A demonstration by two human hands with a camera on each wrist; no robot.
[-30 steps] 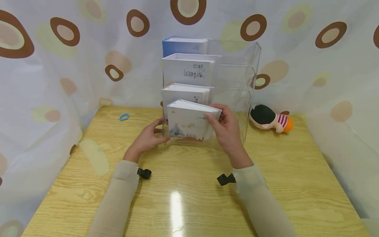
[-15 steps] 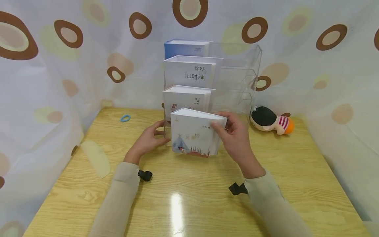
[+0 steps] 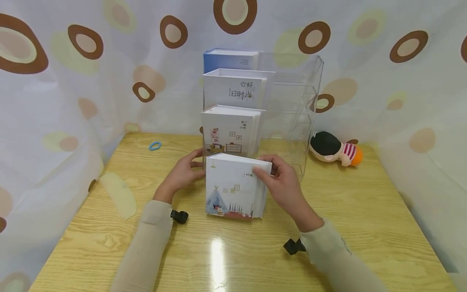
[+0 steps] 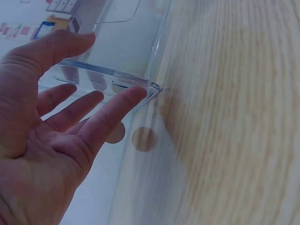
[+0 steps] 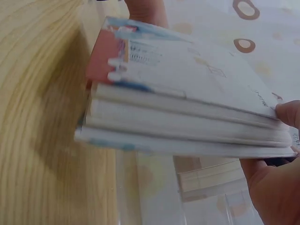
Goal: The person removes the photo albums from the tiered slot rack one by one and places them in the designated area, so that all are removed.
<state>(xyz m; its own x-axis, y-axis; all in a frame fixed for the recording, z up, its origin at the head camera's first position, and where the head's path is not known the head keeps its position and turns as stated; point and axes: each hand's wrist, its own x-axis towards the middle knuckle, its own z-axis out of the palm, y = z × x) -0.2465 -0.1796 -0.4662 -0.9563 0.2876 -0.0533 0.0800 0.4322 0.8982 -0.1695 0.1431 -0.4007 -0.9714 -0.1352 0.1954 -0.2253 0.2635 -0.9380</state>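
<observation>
A white curtain (image 3: 116,81) printed with brown-ringed spots hung behind a wood-grained counter (image 3: 255,251). The fingers of the right hand (image 3: 284,184) pinched a tent-covered book (image 3: 230,190) near its upper right corner, thumb across the front, others behind. The book reached leftward and down from those fingers, nearly upright, in front of a clear rack (image 3: 284,125); whether its lower edge met the counter could not be told. The left hand (image 3: 180,174) was at the rack's left side, its fingers fairly straight and spread, thumb well apart from them, index fingertip at the clear corner. Beyond both sets of fingers, in rising tiers of the rack, were a furniture-covered book (image 3: 231,129), a book with large black characters (image 3: 220,87) and a blue book (image 3: 226,63). A blue ring (image 3: 151,147) lay beyond the left fingers, off to their left; a doll (image 3: 339,152) lay beyond the right fingers, to their right.
</observation>
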